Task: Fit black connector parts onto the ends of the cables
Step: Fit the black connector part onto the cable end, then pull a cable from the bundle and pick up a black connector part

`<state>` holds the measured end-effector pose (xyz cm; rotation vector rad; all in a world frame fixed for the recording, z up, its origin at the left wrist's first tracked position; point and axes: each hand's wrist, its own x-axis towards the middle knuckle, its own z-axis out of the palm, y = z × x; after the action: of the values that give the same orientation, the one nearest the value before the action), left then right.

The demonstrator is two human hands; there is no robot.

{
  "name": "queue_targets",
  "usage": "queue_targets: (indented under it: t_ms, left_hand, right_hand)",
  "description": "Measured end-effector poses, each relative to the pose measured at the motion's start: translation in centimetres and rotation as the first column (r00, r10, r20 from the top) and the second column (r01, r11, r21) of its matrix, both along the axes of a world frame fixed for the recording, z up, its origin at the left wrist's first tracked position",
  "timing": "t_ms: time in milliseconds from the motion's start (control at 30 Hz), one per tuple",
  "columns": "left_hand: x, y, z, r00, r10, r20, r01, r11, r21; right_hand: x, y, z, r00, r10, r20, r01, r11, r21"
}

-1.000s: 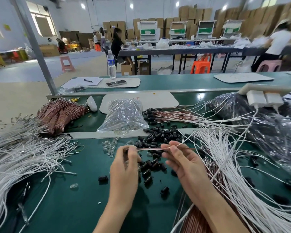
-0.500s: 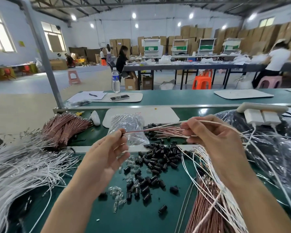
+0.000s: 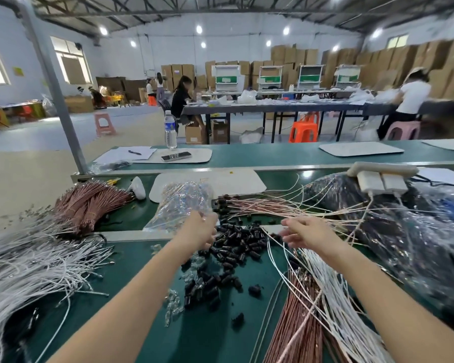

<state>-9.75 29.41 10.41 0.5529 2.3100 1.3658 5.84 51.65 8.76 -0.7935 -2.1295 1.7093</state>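
Describer: Both hands had dropped and gone forward over the green bench [image 3: 131, 260]. The pink cable stretched between them half a second earlier was no longer held there.

Listener: Where did that cable end up?

Describer: I could not pick it out. Just beyond the hands lay a fan of pink cables [image 3: 260, 204] with black ends already on. My guess was that it had been laid among them as finished.

Listener: And the hands themselves?

Describer: The right hand [image 3: 308, 234] hovered with its fingers loosely spread and nothing in them, just beside the near ends of that fan. The left hand [image 3: 201, 229] was palm down over the far edge of the pile of black connector parts [image 3: 236, 242], next to a clear plastic bag [image 3: 184, 205]. Its fingertips were hidden and blurred, so I could not tell whether it had taken hold of a part.

Listener: What did that mean for the job?

Describer: One cable seemed done and the next round seemed to be starting. The left hand looked to be after a fresh connector. The right would then need a bare end from the white cables [image 3: 333, 297] lying under its forearm. Plenty of cables remained unfitted.
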Motion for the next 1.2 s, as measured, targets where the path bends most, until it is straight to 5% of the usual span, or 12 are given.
queue_targets:
  t_ms: [100, 233, 367, 567, 833, 1067, 1200]
  left_hand:
    - [1.7, -0.6, -1.4, 0.981, -0.170, -0.093, 0.156, 0.978, -0.139]
    - [5.0, -0.9, -1.4, 0.878, -0.474, -0.058, 0.421, 0.826, -0.374]
    - [7.7, -0.8, -1.7, 0.795, -0.599, -0.098, 0.426, 0.665, -0.613]
    - [10.7, -0.9, -2.8, 0.741, -0.612, -0.277, 0.312, 0.679, -0.665]
    - [15.1, 0.5, -4.5, 0.637, -0.628, -0.448, 0.112, 0.650, -0.752]
    - [17.1, 1.5, -3.7, 0.634, -0.662, -0.399, 0.117, 0.592, -0.797]
    - [16.3, 1.6, -2.3, 0.718, -0.558, -0.415, 0.144, 0.704, -0.696]
  right_hand:
    - [0.7, -1.3, -1.5, 0.998, -0.035, 0.058, 0.022, 0.976, 0.215]
    - [1.6, -3.6, -1.9, 0.967, -0.028, 0.251, -0.142, 0.763, 0.630]
    - [2.2, -6.0, -2.7, 0.927, -0.035, 0.373, -0.268, 0.633, 0.726]
    - [3.0, -7.7, -4.1, 0.834, -0.155, 0.529, -0.407, 0.473, 0.781]
    - [3.6, -7.7, -4.3, 0.874, -0.216, 0.435, -0.250, 0.568, 0.784]
    - [4.7, -7.2, -4.3, 0.913, -0.254, 0.319, -0.094, 0.630, 0.771]
    - [5.4, -6.5, -4.1, 0.926, -0.264, 0.271, -0.024, 0.674, 0.738]
